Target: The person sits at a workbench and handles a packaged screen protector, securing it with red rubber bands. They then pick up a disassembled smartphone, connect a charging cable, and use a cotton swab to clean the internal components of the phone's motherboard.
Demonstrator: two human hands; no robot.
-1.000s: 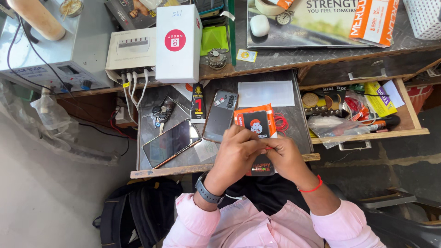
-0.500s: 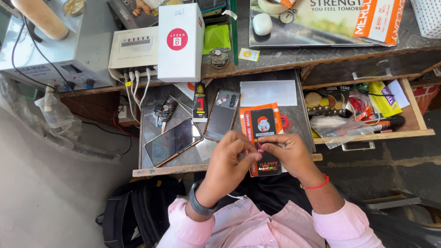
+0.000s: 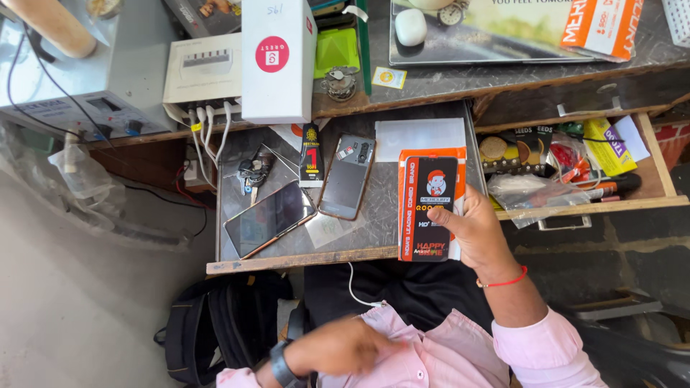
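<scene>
Cluttered bench (image 3: 359, 230): your right hand (image 3: 478, 233) grasps the orange packet (image 3: 430, 208) at 3 o'clock, unopened; left hand (image 3: 338, 348), half-clenched and empty, rests at 6 o'clock.

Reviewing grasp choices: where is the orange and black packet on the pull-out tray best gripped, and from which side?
By its long right edge, from the right: the orange and black packet lies flat, and the right hand pinches there already, thumb on top.
</scene>
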